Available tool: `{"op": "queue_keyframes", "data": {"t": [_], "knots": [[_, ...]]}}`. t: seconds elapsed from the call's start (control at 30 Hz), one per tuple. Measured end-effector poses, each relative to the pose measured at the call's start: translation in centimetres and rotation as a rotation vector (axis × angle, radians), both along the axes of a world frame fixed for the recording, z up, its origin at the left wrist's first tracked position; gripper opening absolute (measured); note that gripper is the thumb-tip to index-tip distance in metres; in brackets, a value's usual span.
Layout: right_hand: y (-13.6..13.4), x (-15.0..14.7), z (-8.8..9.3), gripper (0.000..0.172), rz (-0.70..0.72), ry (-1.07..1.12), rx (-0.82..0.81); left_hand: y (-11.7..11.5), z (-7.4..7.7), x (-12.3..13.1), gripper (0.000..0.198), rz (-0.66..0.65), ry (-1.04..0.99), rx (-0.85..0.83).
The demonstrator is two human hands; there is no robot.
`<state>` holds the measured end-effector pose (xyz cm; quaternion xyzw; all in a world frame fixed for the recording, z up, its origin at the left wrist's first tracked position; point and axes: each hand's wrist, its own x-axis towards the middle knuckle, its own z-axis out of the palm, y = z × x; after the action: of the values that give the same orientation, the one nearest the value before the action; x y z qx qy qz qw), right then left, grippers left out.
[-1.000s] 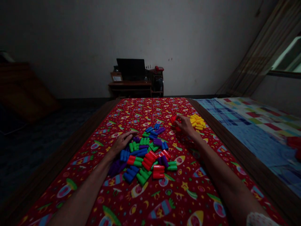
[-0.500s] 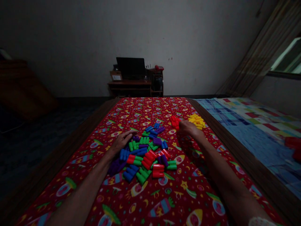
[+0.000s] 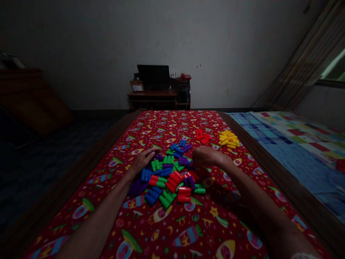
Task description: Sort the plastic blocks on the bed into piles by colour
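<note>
Left hand (image 3: 144,160) lies open, palm down, on the left rim of the mixed block pile (image 3: 169,176), mid-cloth. Right hand (image 3: 204,156) is curled at the pile's far right edge; cannot tell whether it holds a block. Blocks judged light, rigid, smooth plastic: pinch across the short sides. Red group (image 3: 202,136) and yellow group (image 3: 228,139) lie beyond. Bare red cloth (image 3: 188,230) is near; the wooden edge (image 3: 265,158) bounds the right.
</note>
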<state>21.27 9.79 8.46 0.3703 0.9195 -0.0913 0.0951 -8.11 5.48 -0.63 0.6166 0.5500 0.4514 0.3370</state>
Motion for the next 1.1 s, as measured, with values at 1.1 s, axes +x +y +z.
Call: {"op": "queue_keyframes", "data": {"t": [1.1], "knots": [[4.6, 1.1, -3.1, 0.025, -0.336, 0.735, 0.266, 0.0, 0.1, 0.0, 0.058, -0.007, 0.067, -0.002]]}}
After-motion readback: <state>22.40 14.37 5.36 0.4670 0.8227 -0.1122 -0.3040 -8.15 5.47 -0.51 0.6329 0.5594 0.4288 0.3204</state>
